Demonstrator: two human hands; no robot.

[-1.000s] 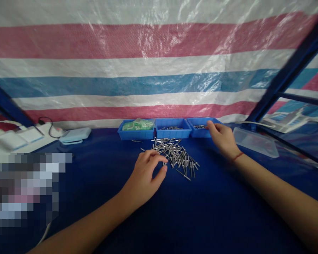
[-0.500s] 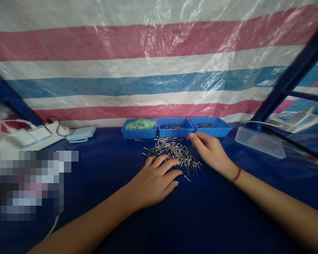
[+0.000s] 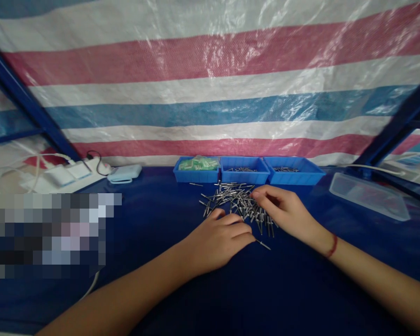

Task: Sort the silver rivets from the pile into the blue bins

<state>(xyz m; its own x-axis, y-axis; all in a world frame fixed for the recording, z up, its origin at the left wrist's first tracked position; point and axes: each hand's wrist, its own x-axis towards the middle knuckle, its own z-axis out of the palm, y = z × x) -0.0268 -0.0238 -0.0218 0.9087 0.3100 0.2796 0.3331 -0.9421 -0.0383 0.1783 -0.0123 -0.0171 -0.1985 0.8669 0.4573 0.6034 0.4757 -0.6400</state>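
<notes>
A loose pile of silver pop rivets (image 3: 236, 196) lies on the dark blue tabletop. Along its near side rests my left hand (image 3: 224, 240), palm down and open, its fingers loosely bent with the tips at the rivets. A single rivet (image 3: 263, 244) sticks out just beyond its little finger. At the right side of the pile is my right hand (image 3: 287, 210), thumb and forefinger pinched together over the rivets. Whatever may be between those fingertips is too small to make out.
Behind the pile stand three blue bins: the left bin (image 3: 196, 176) with green-and-white packets, the middle bin (image 3: 245, 177) and right bin (image 3: 296, 178) with rivets. A clear plastic lid (image 3: 369, 196) lies right. Left are a power strip (image 3: 68, 175) and a light-blue case (image 3: 125, 173).
The whole view has shifted, so the table things sit further right. My left fingers have drawn in and bent more. My right hand has come down onto the right side of the pile.
</notes>
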